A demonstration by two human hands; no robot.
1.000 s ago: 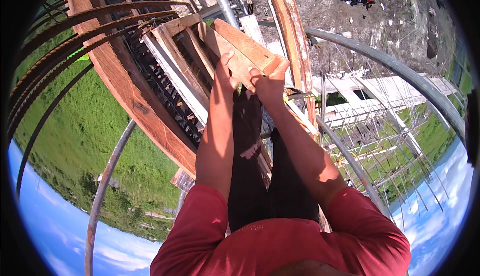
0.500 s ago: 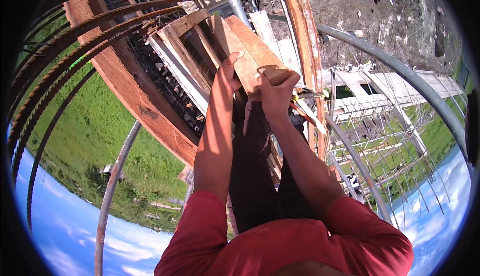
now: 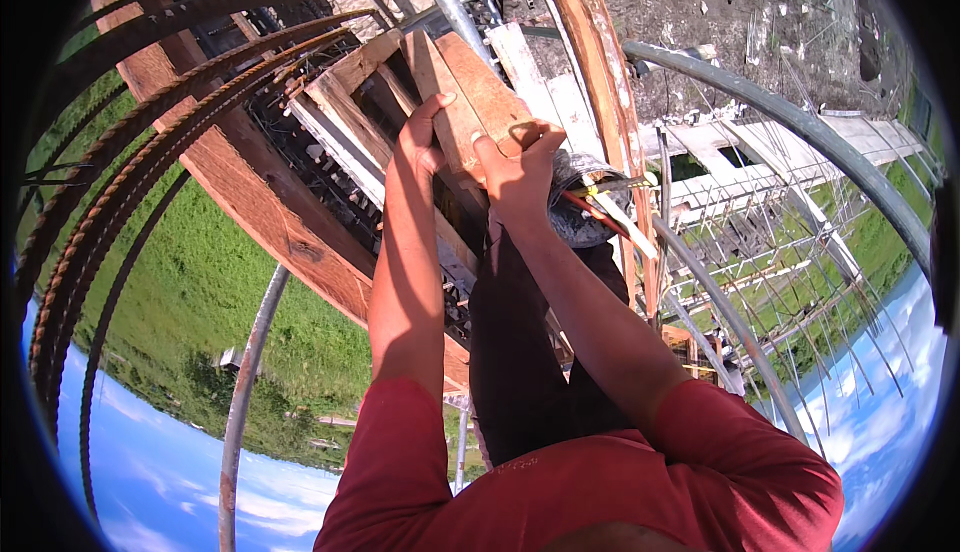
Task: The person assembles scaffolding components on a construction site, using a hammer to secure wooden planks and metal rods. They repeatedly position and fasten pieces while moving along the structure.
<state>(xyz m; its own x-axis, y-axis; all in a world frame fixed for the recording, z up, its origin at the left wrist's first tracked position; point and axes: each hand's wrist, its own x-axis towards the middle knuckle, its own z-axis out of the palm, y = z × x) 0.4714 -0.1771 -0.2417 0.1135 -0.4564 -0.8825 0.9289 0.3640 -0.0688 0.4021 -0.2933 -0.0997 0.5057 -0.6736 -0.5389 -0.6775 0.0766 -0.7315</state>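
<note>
Two short wooden boards lie side by side in front of me, a left board and a right board. My left hand grips the left board along its outer edge, with the thumb on top. Around the near end of the boards my right hand is closed, its thumb pressing on the upper face and its fingers partly hidden. Left of the boards is a wooden formwork box with an open middle, and their far ends lie over or beside it.
Rusty rebar curves across the upper left, above a long thick timber. Another upright timber stands to the right, near a curved metal pipe. A dark pouch with tools hangs at my waist. The ground lies far below.
Both hands and the boards have shifted slightly left in the picture, along with a small turn of the view. More of the pouch shows beside my right hand. The grip looks the same.
</note>
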